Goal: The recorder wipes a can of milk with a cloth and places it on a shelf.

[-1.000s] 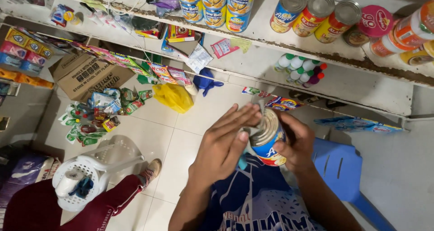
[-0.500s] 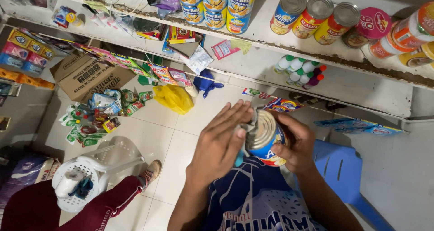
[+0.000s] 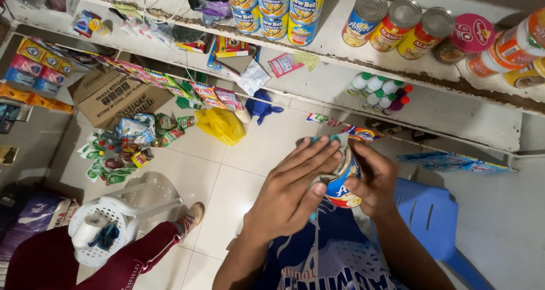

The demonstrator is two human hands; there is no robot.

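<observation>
My right hand [image 3: 373, 180] grips a blue and orange tin can [image 3: 342, 186] from its right side, in front of my chest. My left hand [image 3: 295, 189] lies flat over the can's top, pressing a small teal cloth [image 3: 323, 141] against the lid; only the cloth's edge shows past my fingertips. The lid itself is hidden under my left palm. Below the hands is my blue printed shirt [image 3: 329, 255].
White shelves [image 3: 340, 46] above hold rows of tin cans [image 3: 273, 7], small bottles [image 3: 379, 91] and packets. On the tiled floor lie a cardboard box [image 3: 116, 97], a yellow bag [image 3: 221, 125] and loose sachets [image 3: 122, 145]. Another person's red-trousered leg [image 3: 136, 256] and a white plastic stool [image 3: 122, 210] are lower left; a blue stool [image 3: 431, 222] is at right.
My left hand has slid over the can's top, covering the lid that showed before. The can has tilted slightly.
</observation>
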